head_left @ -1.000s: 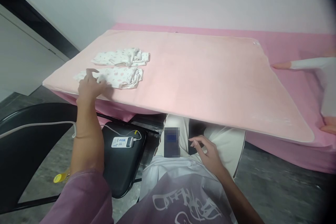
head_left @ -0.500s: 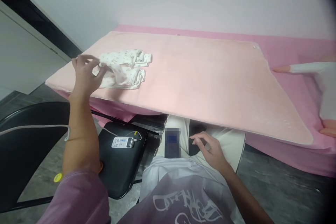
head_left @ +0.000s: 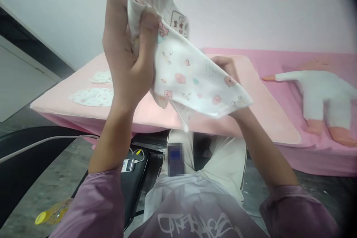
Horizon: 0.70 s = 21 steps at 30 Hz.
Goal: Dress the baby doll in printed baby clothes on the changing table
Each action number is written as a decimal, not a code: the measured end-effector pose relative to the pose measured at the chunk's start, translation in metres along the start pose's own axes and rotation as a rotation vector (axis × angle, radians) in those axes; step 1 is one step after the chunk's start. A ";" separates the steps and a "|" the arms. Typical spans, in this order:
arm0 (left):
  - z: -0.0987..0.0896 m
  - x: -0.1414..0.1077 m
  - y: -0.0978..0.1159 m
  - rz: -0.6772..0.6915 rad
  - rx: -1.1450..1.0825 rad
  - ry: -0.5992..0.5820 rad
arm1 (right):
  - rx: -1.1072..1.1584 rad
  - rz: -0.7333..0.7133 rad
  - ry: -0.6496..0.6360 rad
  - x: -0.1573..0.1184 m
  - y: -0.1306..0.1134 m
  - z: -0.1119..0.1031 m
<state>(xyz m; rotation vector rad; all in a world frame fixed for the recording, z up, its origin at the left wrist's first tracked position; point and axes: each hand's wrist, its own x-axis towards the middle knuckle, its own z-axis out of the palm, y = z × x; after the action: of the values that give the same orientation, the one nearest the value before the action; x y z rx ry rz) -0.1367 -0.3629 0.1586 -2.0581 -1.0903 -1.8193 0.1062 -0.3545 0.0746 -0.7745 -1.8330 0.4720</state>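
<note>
My left hand (head_left: 129, 50) grips a white baby garment (head_left: 192, 81) by its gathered upper end, thumb in front, raised above the table. Small pink animal faces and other little prints cover the cloth, and a printed size mark shows near its top. From there the fabric slants down to the right into a loose corner. My right hand (head_left: 227, 66) is behind the garment's right side with its fingers bent; their tips are hidden by the cloth, so I cannot tell if they grip it. Two folded white printed pieces, one nearer (head_left: 93, 97) and one farther (head_left: 100, 77), lie on the table's left side.
A peach mat (head_left: 275, 119) covers much of the pink-draped table (head_left: 301, 158). At the right lies a doll-like figure (head_left: 315, 89) in white clothing. Below left are a black chair (head_left: 136, 182), a cabled power bank (head_left: 128, 165) and a yellow-capped bottle (head_left: 54, 212).
My left hand has lifted the garment from the clothes at the left and brought it up toward the middle. My right hand has risen from my lap to behind it.
</note>
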 end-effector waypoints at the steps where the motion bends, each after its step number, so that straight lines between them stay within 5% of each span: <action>1: 0.001 -0.001 0.007 -0.028 -0.027 -0.017 | 0.063 0.005 -0.008 -0.002 -0.007 -0.017; 4: 0.012 -0.004 0.012 -0.099 -0.120 -0.120 | 0.104 0.071 -0.058 -0.013 -0.024 -0.059; 7: 0.054 0.000 -0.014 -0.134 -0.161 -0.264 | -0.039 0.066 0.039 -0.008 -0.004 -0.082; 13: 0.195 -0.018 -0.130 -0.359 0.025 -0.525 | -0.360 0.167 0.188 0.027 0.155 -0.084; 16: 0.233 -0.050 -0.154 -0.399 0.189 -0.664 | -0.546 0.289 0.044 0.018 0.208 -0.073; 21: 0.247 -0.077 -0.132 -0.491 0.280 -1.025 | -0.542 0.366 -0.311 0.001 0.222 -0.050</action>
<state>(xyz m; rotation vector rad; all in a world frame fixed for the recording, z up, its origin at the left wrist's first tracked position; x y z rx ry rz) -0.0245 -0.1564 -0.0119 -2.7068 -2.0657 -0.5164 0.2166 -0.1970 -0.0469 -1.4901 -2.1478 0.3376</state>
